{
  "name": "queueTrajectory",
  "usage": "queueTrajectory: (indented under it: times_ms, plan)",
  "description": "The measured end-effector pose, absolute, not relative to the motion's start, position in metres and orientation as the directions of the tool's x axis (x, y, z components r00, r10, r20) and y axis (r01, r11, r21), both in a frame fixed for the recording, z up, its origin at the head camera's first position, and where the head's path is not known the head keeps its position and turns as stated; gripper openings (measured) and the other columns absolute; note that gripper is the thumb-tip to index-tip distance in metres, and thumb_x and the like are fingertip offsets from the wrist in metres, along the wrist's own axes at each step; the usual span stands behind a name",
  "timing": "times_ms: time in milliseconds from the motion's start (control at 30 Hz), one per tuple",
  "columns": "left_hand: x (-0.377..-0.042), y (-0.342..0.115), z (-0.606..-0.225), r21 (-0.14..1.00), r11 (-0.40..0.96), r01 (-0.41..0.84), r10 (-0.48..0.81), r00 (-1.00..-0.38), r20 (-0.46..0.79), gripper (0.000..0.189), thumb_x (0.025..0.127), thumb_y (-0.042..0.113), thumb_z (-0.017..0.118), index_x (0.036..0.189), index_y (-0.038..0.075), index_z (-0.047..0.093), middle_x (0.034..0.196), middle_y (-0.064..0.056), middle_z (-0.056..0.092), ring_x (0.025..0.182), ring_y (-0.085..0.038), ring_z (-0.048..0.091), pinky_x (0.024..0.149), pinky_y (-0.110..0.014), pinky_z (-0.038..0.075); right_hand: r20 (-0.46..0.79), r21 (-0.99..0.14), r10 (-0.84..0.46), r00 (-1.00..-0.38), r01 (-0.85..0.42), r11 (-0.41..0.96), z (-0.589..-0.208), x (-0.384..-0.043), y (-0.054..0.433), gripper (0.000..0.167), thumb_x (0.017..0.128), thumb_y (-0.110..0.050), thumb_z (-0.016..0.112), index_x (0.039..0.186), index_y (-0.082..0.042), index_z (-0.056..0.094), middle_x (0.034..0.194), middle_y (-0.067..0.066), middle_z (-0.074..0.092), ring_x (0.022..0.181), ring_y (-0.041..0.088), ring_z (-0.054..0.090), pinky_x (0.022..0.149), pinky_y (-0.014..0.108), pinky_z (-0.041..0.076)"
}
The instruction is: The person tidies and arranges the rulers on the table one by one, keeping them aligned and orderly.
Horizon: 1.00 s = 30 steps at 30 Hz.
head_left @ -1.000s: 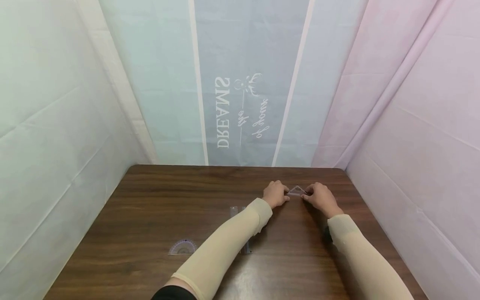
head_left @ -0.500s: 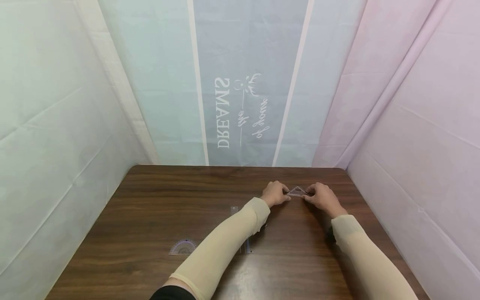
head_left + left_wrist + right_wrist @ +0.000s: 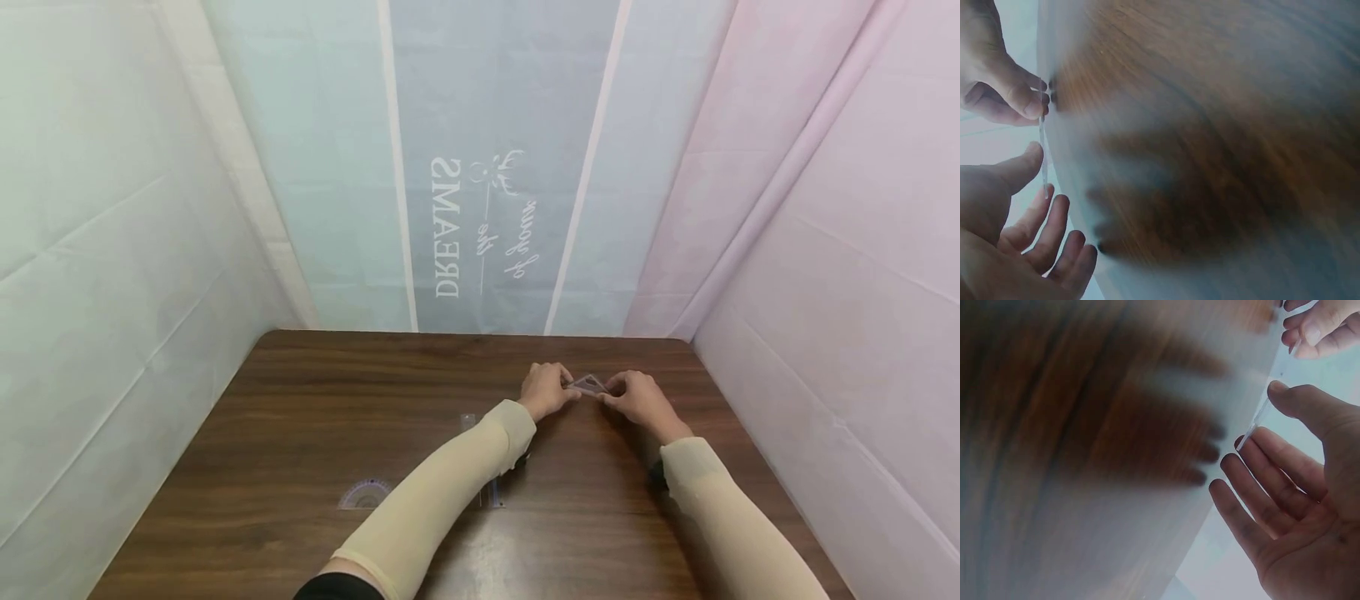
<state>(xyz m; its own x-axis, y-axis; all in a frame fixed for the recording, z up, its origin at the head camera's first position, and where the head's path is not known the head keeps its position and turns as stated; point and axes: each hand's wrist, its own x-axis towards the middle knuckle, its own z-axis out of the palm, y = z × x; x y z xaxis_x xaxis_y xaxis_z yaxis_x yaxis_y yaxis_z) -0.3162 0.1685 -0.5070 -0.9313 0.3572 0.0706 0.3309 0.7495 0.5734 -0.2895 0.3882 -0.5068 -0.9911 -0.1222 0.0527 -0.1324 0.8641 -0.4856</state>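
Note:
A small clear triangular set square [image 3: 588, 385] is held between both hands near the far right part of the table. My left hand [image 3: 547, 390] pinches its left corner, and my right hand [image 3: 639, 400] pinches the right one. Seen edge-on in the left wrist view, the set square [image 3: 1044, 140] shows as a thin strip between thumb and fingertips. The right wrist view gives the same thin edge of the set square [image 3: 1259, 420], with the thumb on one side and fingers on the other.
A clear protractor [image 3: 365, 494] lies on the brown wooden table [image 3: 300, 433] to the left. Partly under the left forearm are a clear strip like a ruler [image 3: 468, 421] and a blue-edged clear piece [image 3: 495, 494]. Fabric walls enclose the table's back and sides.
Both hands have shifted slightly left with the set square, which now sits at a slight slant. The protractor and the other pieces stay put.

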Motion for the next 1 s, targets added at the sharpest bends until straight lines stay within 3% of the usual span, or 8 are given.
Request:
queueTrajectory:
  times_ms: [367,667,800,1000]
  plan:
    - [-0.316,0.151,-0.506,0.645,0.715,0.269,0.29,-0.954,0.076,0.019,0.096,0.036,0.084,0.104,0.019,0.077,0.093,0.01,0.078,0.101,-0.015,0.061,0.088,-0.03,0.051,0.1,-0.491,-0.146,-0.984,-0.176,0.853,-0.507,-0.289,0.37,0.026,0.097,-0.02,0.08,0.11,0.002,0.077,0.101,0.015,0.077,0.089,0.027,0.071,0.08,0.05,0.06]
    - [-0.321,0.133,-0.506,0.44,0.786,0.435,0.369,-0.9,0.233,0.026,0.094,0.042,0.083,0.104,0.019,0.078,0.096,0.008,0.076,0.091,-0.014,0.06,0.085,-0.029,0.05,0.1,-0.52,-0.125,-0.987,-0.159,0.839,-0.503,-0.286,0.352,0.029,0.098,-0.022,0.081,0.113,0.002,0.077,0.104,0.016,0.079,0.091,0.028,0.075,0.08,0.05,0.062]
    - [-0.321,0.124,-0.504,0.375,0.809,0.453,0.391,-0.89,0.232,0.028,0.095,0.045,0.082,0.106,0.02,0.078,0.097,0.008,0.074,0.093,-0.014,0.059,0.085,-0.029,0.05,0.09,-0.546,-0.131,-0.987,-0.159,0.822,-0.5,-0.285,0.344,0.03,0.098,-0.021,0.081,0.115,0.003,0.076,0.104,0.016,0.079,0.09,0.027,0.075,0.079,0.048,0.062]
    - [-0.317,0.111,-0.501,0.364,0.807,0.464,0.419,-0.886,0.201,0.03,0.096,0.045,0.081,0.115,0.022,0.082,0.099,0.007,0.074,0.091,-0.014,0.058,0.084,-0.029,0.048,0.081,-0.56,-0.157,-0.984,-0.176,0.81,-0.5,-0.282,0.334,0.032,0.099,-0.022,0.081,0.118,0.003,0.075,0.104,0.014,0.079,0.088,0.022,0.074,0.077,0.044,0.061]
